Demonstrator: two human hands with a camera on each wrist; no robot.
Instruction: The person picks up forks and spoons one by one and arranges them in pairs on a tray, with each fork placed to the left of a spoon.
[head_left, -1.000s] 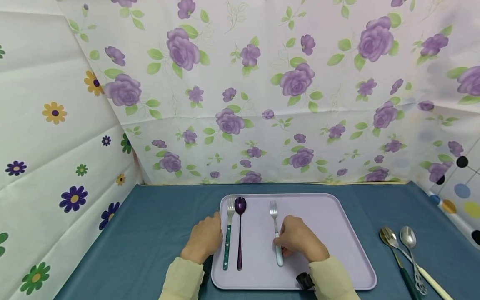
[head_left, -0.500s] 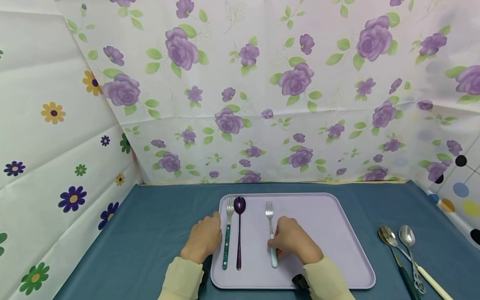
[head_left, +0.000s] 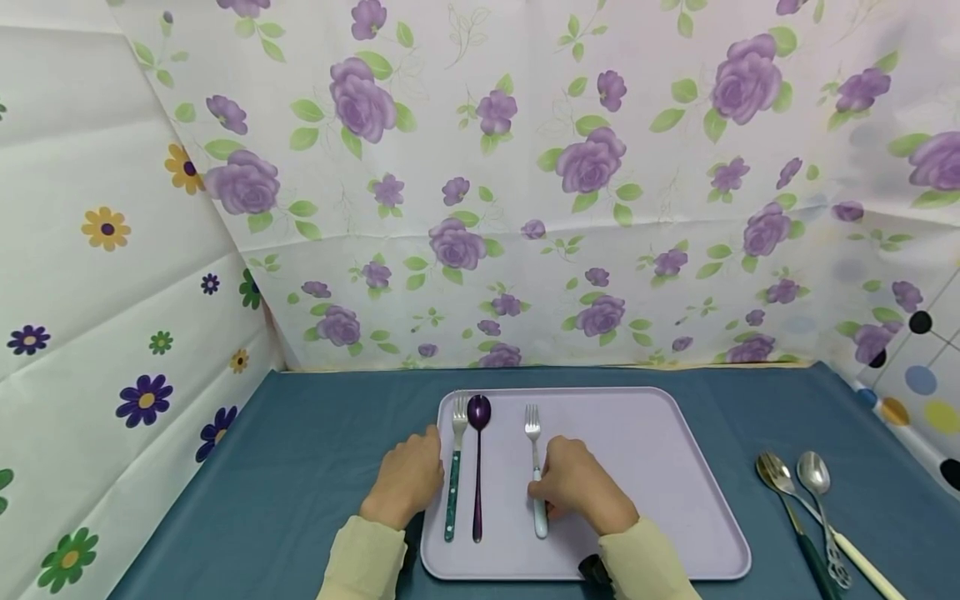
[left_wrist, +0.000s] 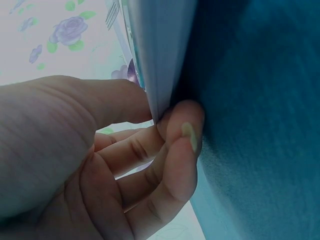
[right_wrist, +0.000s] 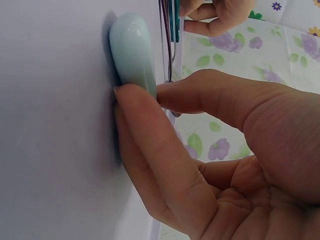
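Note:
A pale lilac tray (head_left: 630, 433) lies on the table, and my left hand (head_left: 405, 479) pinches its left rim between thumb and curled fingers. In the left wrist view, the fingertips (left_wrist: 182, 165) sit against the tray's outer side. My right hand (head_left: 581, 483) pinches the light-coloured handle of a silver-headed fork (head_left: 532, 425), which lies along the tray with its tines away from me. The handle's rounded end shows in the right wrist view. Left of it on the tray lie a dark purple spoon (head_left: 478, 467) and a fork with a green handle (head_left: 453, 492), side by side.
Right of the tray, on the blue tablecloth (head_left: 315, 450), lie a gold fork-like piece with a dark green handle (head_left: 810, 554), a cream-handled piece (head_left: 862, 558) and a silver spoon (head_left: 815, 473), overlapping. A flowered sheet (head_left: 517, 167) stands behind the table.
My right hand has moved the light-handled fork leftward across the tray, closer to the purple spoon. My left hand has kept its place on the rim.

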